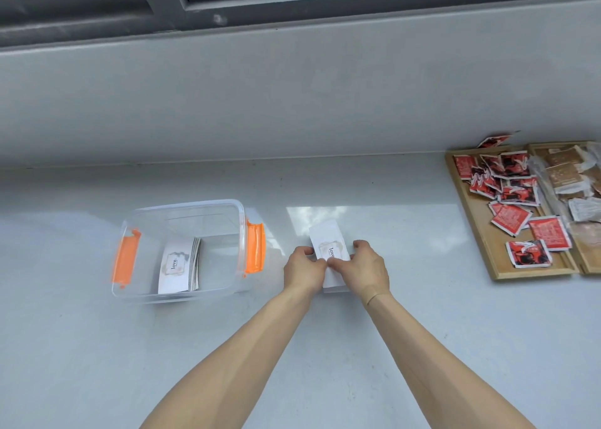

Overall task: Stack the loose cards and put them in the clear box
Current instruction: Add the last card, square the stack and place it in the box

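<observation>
Both hands, left hand (304, 266) and right hand (364, 266), pinch a stack of cards (329, 249) on the counter (406, 315), its long axis pointing away; the clear box (182, 207) sits open to the left, nearer the left hand.

hands (336, 267) gripping card stack (328, 238), clear box (182, 207)

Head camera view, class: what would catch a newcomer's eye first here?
Two bare arms reach in from the bottom, the left hand and right hand squaring a stack of white cards at centre. To the left sits a clear box with orange latches, holding more cards. At far right, red packets fill a wooden tray.
</observation>
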Demonstrator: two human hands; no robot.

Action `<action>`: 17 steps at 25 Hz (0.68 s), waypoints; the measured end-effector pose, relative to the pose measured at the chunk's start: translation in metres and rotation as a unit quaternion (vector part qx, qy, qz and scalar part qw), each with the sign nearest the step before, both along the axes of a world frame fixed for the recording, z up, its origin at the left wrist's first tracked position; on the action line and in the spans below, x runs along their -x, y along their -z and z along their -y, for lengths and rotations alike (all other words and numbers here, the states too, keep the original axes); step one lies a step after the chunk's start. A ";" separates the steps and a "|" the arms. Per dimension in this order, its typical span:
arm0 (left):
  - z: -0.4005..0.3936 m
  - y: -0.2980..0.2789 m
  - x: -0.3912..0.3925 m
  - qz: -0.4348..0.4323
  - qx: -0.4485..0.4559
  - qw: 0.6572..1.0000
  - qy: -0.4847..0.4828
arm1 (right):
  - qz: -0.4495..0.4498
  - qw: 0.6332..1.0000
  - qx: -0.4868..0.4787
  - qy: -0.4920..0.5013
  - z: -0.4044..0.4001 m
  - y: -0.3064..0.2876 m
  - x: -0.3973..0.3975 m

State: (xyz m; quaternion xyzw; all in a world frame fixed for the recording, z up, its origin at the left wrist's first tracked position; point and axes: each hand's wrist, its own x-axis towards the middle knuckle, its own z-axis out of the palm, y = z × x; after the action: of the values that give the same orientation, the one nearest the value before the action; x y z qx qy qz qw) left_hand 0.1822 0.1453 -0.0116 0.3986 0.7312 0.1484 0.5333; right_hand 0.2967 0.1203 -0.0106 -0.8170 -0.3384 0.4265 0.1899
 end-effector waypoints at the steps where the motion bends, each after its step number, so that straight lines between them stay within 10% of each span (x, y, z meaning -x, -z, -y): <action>1: 0.000 0.000 0.000 0.027 0.011 0.999 -0.021 | -0.031 0.999 0.005 0.016 -0.002 -0.001 -0.001; 9: 0.047 -0.009 0.027 0.194 0.061 0.977 -0.067 | -0.080 0.995 -0.056 0.005 0.034 -0.020 0.009; 17: 0.107 -0.021 0.106 0.020 -0.092 0.985 0.142 | 0.031 0.984 -0.069 -0.163 0.105 -0.039 0.052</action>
State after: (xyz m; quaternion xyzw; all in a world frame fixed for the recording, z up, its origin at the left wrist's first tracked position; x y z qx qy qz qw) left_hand 0.0757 0.0388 0.0095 0.5426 0.6396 0.1455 0.5247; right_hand 0.2449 0.0151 0.0287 -0.7490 -0.5012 0.4016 0.1628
